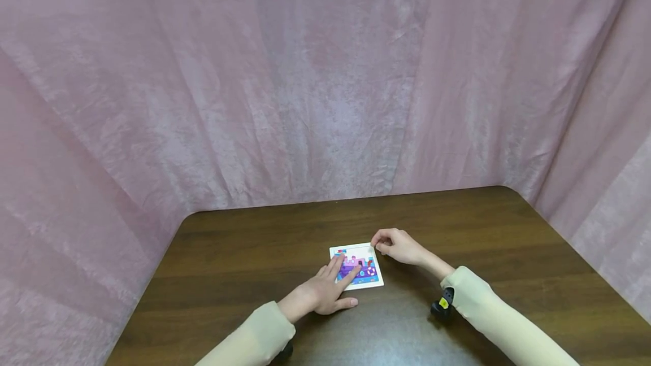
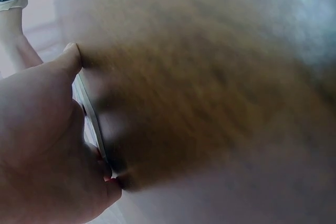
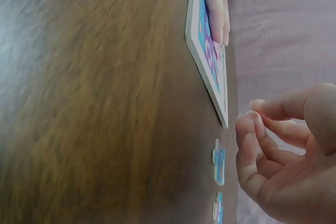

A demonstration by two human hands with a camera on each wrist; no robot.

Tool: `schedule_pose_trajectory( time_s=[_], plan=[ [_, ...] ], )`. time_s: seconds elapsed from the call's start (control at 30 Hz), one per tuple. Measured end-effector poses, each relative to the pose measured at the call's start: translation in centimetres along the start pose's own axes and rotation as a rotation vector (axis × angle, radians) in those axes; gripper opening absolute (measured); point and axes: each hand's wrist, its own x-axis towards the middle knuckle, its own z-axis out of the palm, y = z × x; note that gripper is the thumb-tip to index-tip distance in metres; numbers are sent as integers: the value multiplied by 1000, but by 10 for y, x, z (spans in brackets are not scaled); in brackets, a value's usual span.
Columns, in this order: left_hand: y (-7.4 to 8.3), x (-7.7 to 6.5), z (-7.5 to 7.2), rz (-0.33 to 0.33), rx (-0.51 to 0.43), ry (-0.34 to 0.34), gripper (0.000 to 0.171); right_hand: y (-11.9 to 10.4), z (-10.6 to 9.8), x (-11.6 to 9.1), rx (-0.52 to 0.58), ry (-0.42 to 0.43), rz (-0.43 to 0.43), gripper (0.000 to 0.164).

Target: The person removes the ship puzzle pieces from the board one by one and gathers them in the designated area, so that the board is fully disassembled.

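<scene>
While the left hand [image 1: 325, 291] lies spread on the puzzle [image 1: 369, 272], flat on the desk [image 1: 244, 253], right grip [image 1: 400, 246] has fingertips together by the puzzle's far right corner, anything pinched, cannot tell; looks light, stiff, best held by its white rim [image 1: 368, 285]

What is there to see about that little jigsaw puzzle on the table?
The jigsaw puzzle is a flat, four-sided board with a white, cardboard-like frame. It lies on the wood-look table, showing what seems a purple ship with a lifebuoy, and blue below. Its upper part looks unfilled. The left hand rests on it; whether the right hand touches its far right corner is unclear.
</scene>
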Motion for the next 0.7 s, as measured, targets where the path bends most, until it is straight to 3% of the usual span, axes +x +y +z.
schedule_pose_trajectory(
  time_s=[0.2,0.43,0.7],
  plan=[
    [0,0,1,7,-7,17,73,-3,7,2,24,-35,-3,14],
    [-2,0,2,19,-20,28,72,-7,14,4,46,-44,-83,13],
    [-3,3,-1,20,-66,-13,72,-11,16,7,17,-88,-38,14]
  ],
)
